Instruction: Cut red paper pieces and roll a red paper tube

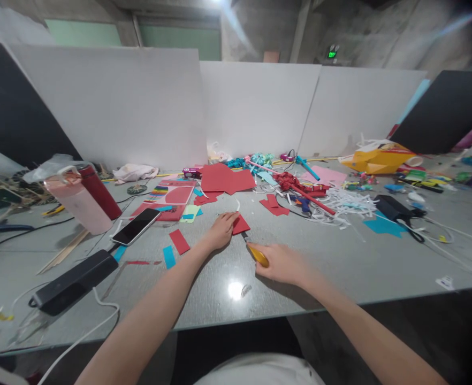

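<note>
Red paper (242,225) lies on the grey table (212,299), its left edge at the fingertips of the left hand (222,232), pinched or merely pressed cannot be told, while right hand (280,263) fingers close round a yellow-handled tool (258,255), tip at the paper's near edge.

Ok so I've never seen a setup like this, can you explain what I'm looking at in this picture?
There's no machine here, just a person working bare-handed. The single view comes from a camera worn on their head, looking forward and down. The left hand rests on a small red piece on the grey table. The right hand grips a yellow-handled tool, apparently a cutter, its tip at that piece. To the left are a phone and a pink bottle; farther back, a large red sheet; to the right, white strips.
</note>
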`<act>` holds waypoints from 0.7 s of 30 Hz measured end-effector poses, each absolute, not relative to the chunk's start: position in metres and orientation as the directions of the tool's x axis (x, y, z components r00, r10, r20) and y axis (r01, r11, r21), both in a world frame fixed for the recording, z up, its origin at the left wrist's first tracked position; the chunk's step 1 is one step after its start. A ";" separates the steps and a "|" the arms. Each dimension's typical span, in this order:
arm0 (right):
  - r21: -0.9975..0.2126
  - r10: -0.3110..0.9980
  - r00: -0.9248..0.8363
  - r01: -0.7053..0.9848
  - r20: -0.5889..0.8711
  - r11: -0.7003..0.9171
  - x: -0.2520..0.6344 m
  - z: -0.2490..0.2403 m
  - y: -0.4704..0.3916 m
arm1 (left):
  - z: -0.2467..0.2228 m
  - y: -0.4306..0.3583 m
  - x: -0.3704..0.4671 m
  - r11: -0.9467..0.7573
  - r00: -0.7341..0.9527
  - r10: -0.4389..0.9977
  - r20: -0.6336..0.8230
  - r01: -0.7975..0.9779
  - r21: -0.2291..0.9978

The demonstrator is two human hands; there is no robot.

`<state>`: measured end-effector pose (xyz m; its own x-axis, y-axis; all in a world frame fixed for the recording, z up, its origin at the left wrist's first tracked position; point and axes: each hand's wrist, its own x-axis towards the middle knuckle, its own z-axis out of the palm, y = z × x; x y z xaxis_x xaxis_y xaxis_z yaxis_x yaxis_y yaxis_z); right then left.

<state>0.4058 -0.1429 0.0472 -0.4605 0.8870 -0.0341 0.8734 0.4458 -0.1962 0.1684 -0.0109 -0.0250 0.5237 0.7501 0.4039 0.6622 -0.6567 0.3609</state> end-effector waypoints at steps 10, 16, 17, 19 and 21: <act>-0.085 0.897 -0.441 0.894 0.011 0.441 0.400 0.044 -0.138 | -0.031 -0.006 0.169 -0.700 0.605 0.706 0.368 0.673 0.239; -0.019 0.896 -0.443 0.896 0.020 0.444 0.397 0.045 -0.145 | -0.026 -0.011 0.175 -0.712 0.636 0.698 0.329 0.669 0.216; -0.002 0.894 -0.447 0.894 0.018 0.447 0.396 0.045 -0.148 | -0.024 -0.013 0.177 -0.710 0.634 0.700 0.328 0.668 0.224; 0.031 0.892 -0.451 0.892 0.014 0.450 0.393 0.045 -0.156 | -0.017 -0.020 0.182 -0.690 0.612 0.720 0.327 0.678 0.252; 0.056 0.897 -0.442 0.896 0.016 0.440 0.389 0.045 -0.164 | -0.011 -0.027 0.188 -0.644 0.562 0.762 0.322 0.709 0.288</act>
